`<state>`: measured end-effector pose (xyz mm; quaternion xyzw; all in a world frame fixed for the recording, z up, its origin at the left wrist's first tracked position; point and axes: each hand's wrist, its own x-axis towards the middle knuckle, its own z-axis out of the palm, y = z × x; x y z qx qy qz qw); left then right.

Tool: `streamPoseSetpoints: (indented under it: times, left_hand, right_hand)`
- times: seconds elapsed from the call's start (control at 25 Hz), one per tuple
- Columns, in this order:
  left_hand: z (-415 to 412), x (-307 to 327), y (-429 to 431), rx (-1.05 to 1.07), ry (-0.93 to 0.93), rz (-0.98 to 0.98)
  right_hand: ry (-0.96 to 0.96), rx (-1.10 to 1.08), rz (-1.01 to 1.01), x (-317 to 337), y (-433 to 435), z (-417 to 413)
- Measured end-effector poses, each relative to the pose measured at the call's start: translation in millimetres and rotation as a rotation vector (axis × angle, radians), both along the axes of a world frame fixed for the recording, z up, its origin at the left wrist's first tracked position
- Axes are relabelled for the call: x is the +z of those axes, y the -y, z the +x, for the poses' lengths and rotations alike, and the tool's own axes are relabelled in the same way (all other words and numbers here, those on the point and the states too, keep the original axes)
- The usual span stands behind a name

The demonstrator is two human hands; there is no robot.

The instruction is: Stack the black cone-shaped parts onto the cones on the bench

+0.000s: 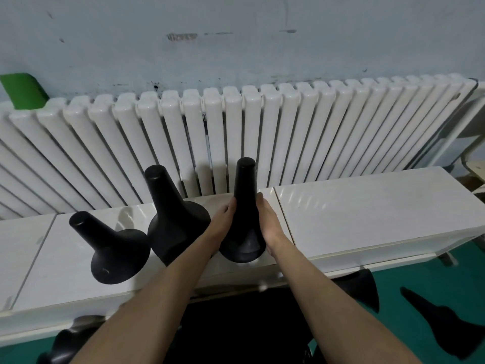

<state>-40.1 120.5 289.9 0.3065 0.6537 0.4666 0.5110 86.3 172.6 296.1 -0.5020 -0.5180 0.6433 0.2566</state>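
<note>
Three black cone-shaped parts stand upright on the white bench (354,214). The right cone (245,195) sits between both my hands: my left hand (223,219) lies against its left side and my right hand (266,219) against its right side, fingers wrapped round the flared body. The middle cone (168,203) stands just left of my left wrist. A left cone (105,245) stands nearer the bench's front edge. More black cones lie on the floor at lower right (446,324), under the bench edge (364,287), and at lower left (68,345).
A white column radiator (288,132) runs along the wall directly behind the bench. A green object (21,90) sits at the radiator's top left. The floor (420,274) is green. A table leg and frame show at far right (469,132).
</note>
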Motion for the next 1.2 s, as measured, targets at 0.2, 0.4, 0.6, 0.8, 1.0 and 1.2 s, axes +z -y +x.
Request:
streamPoseSetpoints:
  times: [0.2, 0.4, 0.6, 0.8, 1.0, 1.2]
  left_hand:
    - [-6.0, -38.5, -8.7, 0.009, 0.083, -0.067]
    - [-6.8, -50.5, -16.5, 0.021, 0.155, -0.079]
    - [-8.5, -53.8, -21.8, 0.012, 0.161, -0.085]
    - [-5.0, -52.9, -20.3, 0.02, 0.164, -0.073]
    - [1.6, -34.1, -9.3, 0.026, 0.138, -0.108]
    - [14.5, 1.2, 5.0, 0.08, 0.138, -0.123]
  right_hand:
    - [0.001, -0.012, -0.1, -31.9, -2.0, -5.5]
    - [-0.017, -0.029, -0.203, -54.2, -5.4, -8.5]
    - [-0.013, -0.04, -0.22, -57.1, -9.5, -12.3]
    - [0.016, -0.046, -0.206, -52.6, -5.9, -11.7]
    - [0.042, -0.041, -0.19, -40.4, 0.0, -5.9]
    - [0.01, -0.018, -0.212, -5.6, 17.9, 1.0]
